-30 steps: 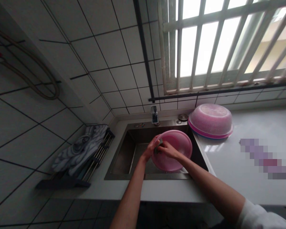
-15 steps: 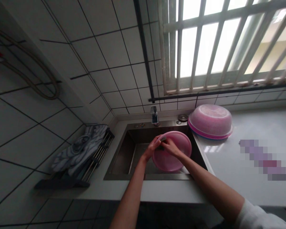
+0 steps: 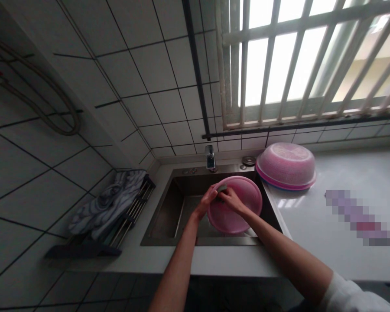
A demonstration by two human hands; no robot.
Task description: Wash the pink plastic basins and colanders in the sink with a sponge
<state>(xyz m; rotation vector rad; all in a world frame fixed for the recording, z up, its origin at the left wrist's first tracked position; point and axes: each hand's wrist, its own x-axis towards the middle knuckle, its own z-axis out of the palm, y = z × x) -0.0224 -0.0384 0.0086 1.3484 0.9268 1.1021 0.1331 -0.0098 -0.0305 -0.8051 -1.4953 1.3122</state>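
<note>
A pink plastic basin (image 3: pixel 238 203) is tilted inside the steel sink (image 3: pixel 169 208), its open side toward me. My left hand (image 3: pixel 207 202) is closed round the basin's left rim. My right hand (image 3: pixel 230 200) is closed on a small dark scrubbing pad (image 3: pixel 221 189) and presses it against the basin's upper left rim. Both hands meet at that edge.
A tap (image 3: pixel 210 157) stands behind the sink. Upturned pink baskets (image 3: pixel 286 166) are stacked on the white counter (image 3: pixel 344 173) to the right. A rack with a grey cloth (image 3: pixel 110 201) sits left of the sink. A barred window is above.
My right hand with the pad has slid up along the basin's rim toward its top. The basin has shifted only slightly; the left hand keeps its hold.
</note>
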